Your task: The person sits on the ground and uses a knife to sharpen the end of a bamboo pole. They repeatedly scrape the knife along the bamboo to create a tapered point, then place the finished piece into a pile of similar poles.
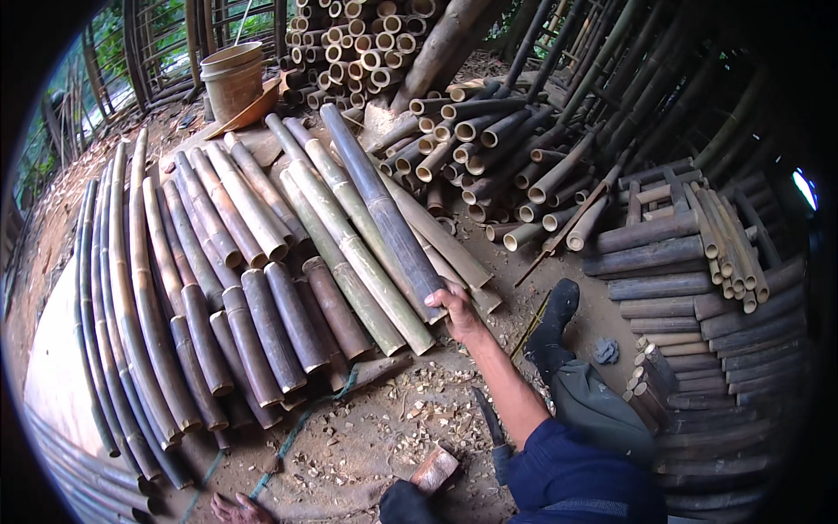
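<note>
At the bottom edge the left hand (237,509) lies low on the dirt floor (367,437), only its knuckles in view, so whether its fingers are spread or curled cannot be told; a green cord (297,430) runs over the ground just beside it; a short cut block of wood (435,470) lies a little to the right, and a dark-handled blade (491,419) rests on the chip-strewn ground near the blue sleeve (567,476); the person's bent leg ends in a dark boot (553,327) planted on the floor, with a small grey rag (606,351) beside it; the right hand (457,307) reaches forward from the sleeve, its fingers curled over the near cut end of a long grey-blue bamboo pole (384,214), thumb on the near side, gripping it; that pole lies on top of a slanting row of green split bamboo poles (345,249), its far end pointing toward the upper left; left of these lies a bed of darker brown bamboo sections (262,327), and further left a fan of long curved bamboo strips (122,306); to the right a stack of dark bamboo lengths (698,332) is piled crosswise; beyond, short hollow bamboo tubes (489,148) lie heaped; at the back stand a tan bucket (232,80) and a wall of stacked tube ends (358,39).
</note>
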A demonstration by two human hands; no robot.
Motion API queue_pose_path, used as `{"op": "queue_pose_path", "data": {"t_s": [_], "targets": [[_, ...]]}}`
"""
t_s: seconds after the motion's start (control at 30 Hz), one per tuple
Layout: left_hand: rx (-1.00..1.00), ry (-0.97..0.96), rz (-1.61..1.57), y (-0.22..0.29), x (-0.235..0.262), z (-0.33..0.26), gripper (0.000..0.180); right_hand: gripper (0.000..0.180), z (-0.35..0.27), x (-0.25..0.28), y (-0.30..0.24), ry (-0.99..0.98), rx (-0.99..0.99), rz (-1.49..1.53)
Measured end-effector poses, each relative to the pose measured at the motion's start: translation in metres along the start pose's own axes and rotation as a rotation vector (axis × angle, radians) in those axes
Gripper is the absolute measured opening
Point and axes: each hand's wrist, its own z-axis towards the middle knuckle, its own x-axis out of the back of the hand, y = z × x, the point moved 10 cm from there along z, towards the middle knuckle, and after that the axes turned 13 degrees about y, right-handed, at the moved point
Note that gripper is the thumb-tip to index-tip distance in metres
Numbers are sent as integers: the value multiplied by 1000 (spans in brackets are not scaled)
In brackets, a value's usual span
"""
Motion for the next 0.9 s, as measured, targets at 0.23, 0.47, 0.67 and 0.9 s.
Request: {"op": "queue_pose_path", "data": {"t_s": [0.23, 0.47, 0.67, 0.9], "targets": [[1, 30, 49, 7, 5, 7, 68, 56, -41, 69, -42, 317, 192, 136], [23, 30, 60, 11, 10, -1, 68, 40, 71, 197, -84, 730, 198, -141], [40, 20, 54, -12, 8, -5, 69, 101, 181, 173, -92, 613, 85, 27], [34, -57, -71, 23, 34, 13, 71, 60, 158, 96, -126, 486, 659, -471]]}}
